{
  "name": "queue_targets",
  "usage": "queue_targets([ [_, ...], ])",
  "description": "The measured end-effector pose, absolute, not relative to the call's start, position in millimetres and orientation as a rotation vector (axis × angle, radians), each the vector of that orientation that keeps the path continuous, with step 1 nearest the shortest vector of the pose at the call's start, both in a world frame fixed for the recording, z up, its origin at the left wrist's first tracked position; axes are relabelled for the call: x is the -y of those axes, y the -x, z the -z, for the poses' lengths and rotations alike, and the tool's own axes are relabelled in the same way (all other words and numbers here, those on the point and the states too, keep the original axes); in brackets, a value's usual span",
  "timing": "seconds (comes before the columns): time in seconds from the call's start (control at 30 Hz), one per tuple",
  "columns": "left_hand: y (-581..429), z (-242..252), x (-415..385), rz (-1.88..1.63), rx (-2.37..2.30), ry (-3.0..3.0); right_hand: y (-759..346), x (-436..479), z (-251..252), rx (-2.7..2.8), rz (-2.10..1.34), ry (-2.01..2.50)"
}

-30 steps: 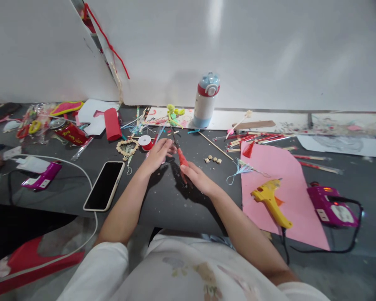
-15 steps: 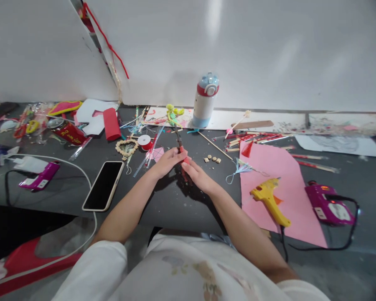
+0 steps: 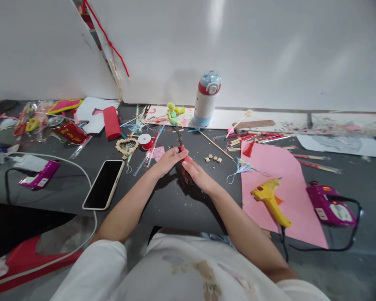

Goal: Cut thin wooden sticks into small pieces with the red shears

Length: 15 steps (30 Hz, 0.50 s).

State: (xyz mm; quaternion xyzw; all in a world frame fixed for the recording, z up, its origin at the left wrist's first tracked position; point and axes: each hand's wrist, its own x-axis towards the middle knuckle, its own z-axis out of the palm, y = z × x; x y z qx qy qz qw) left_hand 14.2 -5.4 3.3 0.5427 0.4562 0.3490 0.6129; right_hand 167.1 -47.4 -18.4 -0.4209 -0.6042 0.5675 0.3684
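Observation:
Both hands meet at the middle of the table around a dark, twig-like stick (image 3: pixel 179 136). Its upper end leans away from me, toward a yellow-green fuzzy ornament (image 3: pixel 174 112); whether they are joined is unclear. A small red piece (image 3: pixel 186 159) shows between my fingers at the stick's lower end. My left hand (image 3: pixel 170 161) pinches from the left, thumb on top. From the right, my right hand (image 3: pixel 196 172) closes on the red piece, fingertips touching the left ones. Small wooden pieces (image 3: pixel 213 158) lie right of the hands. A pink paper square (image 3: pixel 158 153) lies beside my left hand.
A white-and-blue bottle (image 3: pixel 205 100) stands behind the hands. Right are pink paper (image 3: pixel 288 167), a yellow glue gun (image 3: pixel 271 200) and a purple power strip (image 3: pixel 331 205). A phone (image 3: pixel 104 184), ribbon spool (image 3: pixel 145 141), beaded heart (image 3: pixel 126 148) and red can (image 3: pixel 67 130) lie left.
Almost nothing differs. Both hands keep their hold on the red piece and stick; the view has shifted very slightly.

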Motion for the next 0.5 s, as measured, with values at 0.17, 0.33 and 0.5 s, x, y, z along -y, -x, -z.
queue_targets([
  [0.17, 0, 2, -9, -1.021, -1.149, -1.249, -168, 50, 13, 1.520, -1.589, 1.166],
  [0.33, 20, 5, -21, -1.276, -1.491, -1.610, -167, 54, 8, 1.535, -1.642, 1.234],
  [0.5, 25, 1, -19, -1.226, -1.697, -1.987, -167, 56, 5, 1.566, -1.636, 1.241],
])
